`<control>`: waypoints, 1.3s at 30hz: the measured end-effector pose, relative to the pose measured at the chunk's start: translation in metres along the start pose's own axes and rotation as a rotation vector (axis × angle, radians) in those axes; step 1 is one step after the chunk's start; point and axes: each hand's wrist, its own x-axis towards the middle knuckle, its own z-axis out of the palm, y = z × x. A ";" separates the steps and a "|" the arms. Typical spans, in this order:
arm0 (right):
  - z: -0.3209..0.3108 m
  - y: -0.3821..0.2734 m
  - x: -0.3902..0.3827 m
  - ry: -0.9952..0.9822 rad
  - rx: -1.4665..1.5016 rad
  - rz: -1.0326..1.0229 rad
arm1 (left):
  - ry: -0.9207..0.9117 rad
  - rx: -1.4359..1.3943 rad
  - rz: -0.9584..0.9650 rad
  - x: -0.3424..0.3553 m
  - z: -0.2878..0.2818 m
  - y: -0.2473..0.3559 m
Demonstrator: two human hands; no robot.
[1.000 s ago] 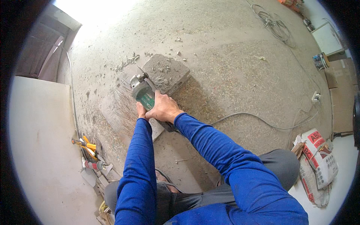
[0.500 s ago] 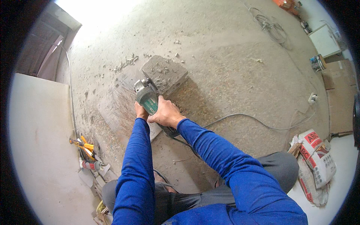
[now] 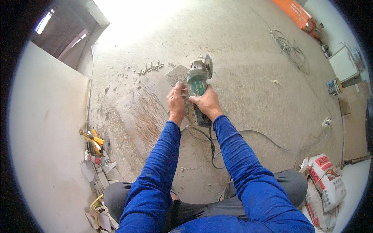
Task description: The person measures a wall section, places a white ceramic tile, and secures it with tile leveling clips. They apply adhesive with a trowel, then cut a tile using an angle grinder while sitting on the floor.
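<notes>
My right hand is wrapped round the body of a green and black angle grinder, which is lifted above the floor with its disc at the far right side of its head. Just left of the tool is my left hand, off the grip, its fingers apart and a little smeared. Beneath and behind the grinder lies a dusty grey block, mostly covered by the tool and my hands. A scratched flat slab rests on the floor to the left. The grinder's cable hangs from its rear end.
Grey rubble is strewn beyond the slab. Hand tools and tile offcuts lie by the left wall. At right are printed bags, a cable plug connection and cardboard. Coiled cable lies far right.
The grinder has moved right and away from the block, its disc now on the right of its head. My left hand has let go of it; my right hand still grips it.
</notes>
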 end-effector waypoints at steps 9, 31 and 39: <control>-0.015 -0.012 -0.007 0.094 -0.042 -0.027 | -0.390 -0.609 -0.380 -0.020 0.044 0.023; 0.091 -0.012 0.062 0.090 -1.067 -0.226 | 0.594 0.095 -0.339 -0.048 -0.164 0.069; -0.078 -0.034 -0.016 -0.532 -0.675 0.092 | 0.457 0.317 -0.557 -0.176 -0.273 0.274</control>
